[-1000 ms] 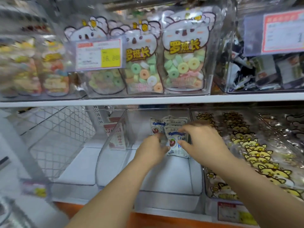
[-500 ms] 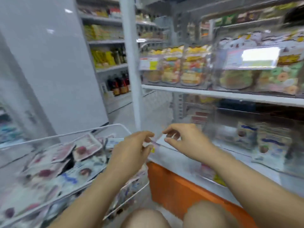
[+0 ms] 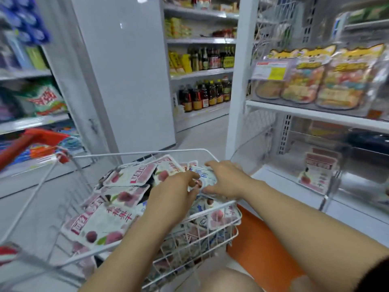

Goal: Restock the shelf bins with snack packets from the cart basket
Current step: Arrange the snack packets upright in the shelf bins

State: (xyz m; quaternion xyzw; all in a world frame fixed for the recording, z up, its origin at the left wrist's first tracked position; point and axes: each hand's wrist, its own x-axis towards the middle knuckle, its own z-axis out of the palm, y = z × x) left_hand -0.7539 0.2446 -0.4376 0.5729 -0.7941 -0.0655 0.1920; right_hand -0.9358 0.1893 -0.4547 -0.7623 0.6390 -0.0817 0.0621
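The white wire cart basket (image 3: pixel 134 154) is heaped with white and pink snack packets (image 3: pixel 109 222). Both my hands reach into its right end. My left hand (image 3: pixel 172 197) and my right hand (image 3: pixel 226 179) close round a white packet with blue print (image 3: pixel 205 173) lying on top of the pile, fingers curled at its edges. The clear shelf bin (image 3: pixel 311 165) on the lower shelf to the right holds a few upright red and white packets.
A white shelf post (image 3: pixel 237 81) stands just beyond the basket. The upper shelf (image 3: pixel 315 113) carries bagged snacks with a price tag. An orange base panel (image 3: pixel 259 245) runs under the shelf. The cart's red handle (image 3: pixel 25 142) is at left. My knee shows at the bottom.
The view swung left from the shelf bin to the cart. Both hands left the packets in the bin, crossed over the shelf edge and now grasp a packet in the basket.
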